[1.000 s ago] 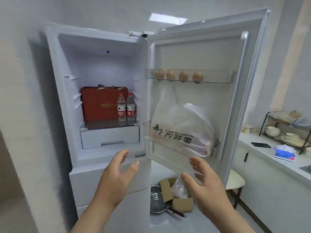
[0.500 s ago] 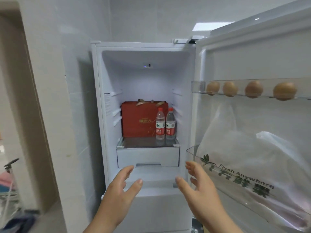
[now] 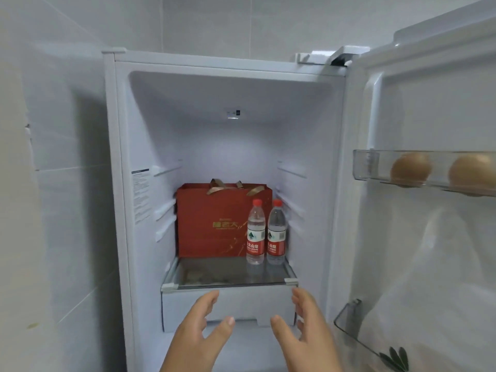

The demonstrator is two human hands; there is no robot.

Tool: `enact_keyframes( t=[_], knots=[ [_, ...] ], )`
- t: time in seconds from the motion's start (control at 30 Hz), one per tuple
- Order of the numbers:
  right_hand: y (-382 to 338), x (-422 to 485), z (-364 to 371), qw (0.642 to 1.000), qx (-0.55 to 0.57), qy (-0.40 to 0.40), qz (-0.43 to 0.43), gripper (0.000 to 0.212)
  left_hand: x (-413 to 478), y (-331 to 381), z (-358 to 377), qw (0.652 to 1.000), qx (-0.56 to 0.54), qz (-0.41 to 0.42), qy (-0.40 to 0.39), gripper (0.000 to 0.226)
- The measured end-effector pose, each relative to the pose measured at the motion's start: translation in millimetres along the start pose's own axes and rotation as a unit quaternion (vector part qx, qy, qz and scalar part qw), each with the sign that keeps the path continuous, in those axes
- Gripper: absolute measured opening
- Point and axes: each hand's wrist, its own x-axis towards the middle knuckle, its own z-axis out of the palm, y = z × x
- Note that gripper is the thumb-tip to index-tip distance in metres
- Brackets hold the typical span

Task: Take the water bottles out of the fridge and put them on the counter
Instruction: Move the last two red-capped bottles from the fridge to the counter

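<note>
Two clear water bottles with red caps and red labels stand upright side by side on the glass shelf [image 3: 214, 277] of the open white fridge [image 3: 118, 183]: the left bottle [image 3: 255, 232] and the right bottle [image 3: 276, 232]. Both hands are raised in front of the white drawer below that shelf. My left hand [image 3: 201, 334] is open, fingers spread, holding nothing. My right hand [image 3: 303, 328] is open too, palm turned inward. Both hands are below the bottles and apart from them.
A red gift bag [image 3: 214, 224] with gold handles stands behind and left of the bottles. The fridge door [image 3: 429, 103] hangs open at the right, with eggs [image 3: 410, 170] in its upper rack and a white plastic bag [image 3: 442, 291] in the lower rack. A tiled wall [image 3: 53, 183] is at the left.
The view has turned left and come closer to the fridge interior, leaving the counter out of sight. Both open hands have risen toward the shelf front.
</note>
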Motion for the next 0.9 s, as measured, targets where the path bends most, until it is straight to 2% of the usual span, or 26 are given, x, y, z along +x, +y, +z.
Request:
enact_keyframes(
  t=[0.2,0.27,0.37,0.5,0.53,0.67,0.77,0.9],
  knots=[
    [3,96,64,0.998,-0.016,0.028,0.049,0.076,122,-50,-2,0.995,-0.047,-0.039,-0.075,0.063],
    [3,123,81,0.996,-0.027,0.060,0.063,0.075,162,-65,2,0.995,-0.054,-0.037,-0.072,0.064],
    [13,157,99,0.989,-0.039,0.111,0.087,0.066,213,-80,13,0.995,-0.056,-0.031,-0.074,0.063],
    [25,203,110,0.982,-0.026,0.154,0.106,0.049,275,-87,42,0.994,-0.057,-0.039,-0.090,0.078],
    [27,212,111,0.980,-0.019,0.164,0.110,0.049,285,-85,50,0.994,-0.050,-0.037,-0.092,0.078],
    [42,245,113,0.973,0.006,0.193,0.129,0.048,318,-81,78,0.995,-0.032,-0.028,-0.088,0.050],
    [58,268,111,0.969,0.000,0.199,0.149,0.060,333,-82,93,0.995,-0.025,-0.047,-0.083,0.051],
    [70,286,107,0.965,-0.023,0.209,0.156,0.051,342,-83,109,0.996,0.016,-0.050,-0.070,0.055]
  ],
)
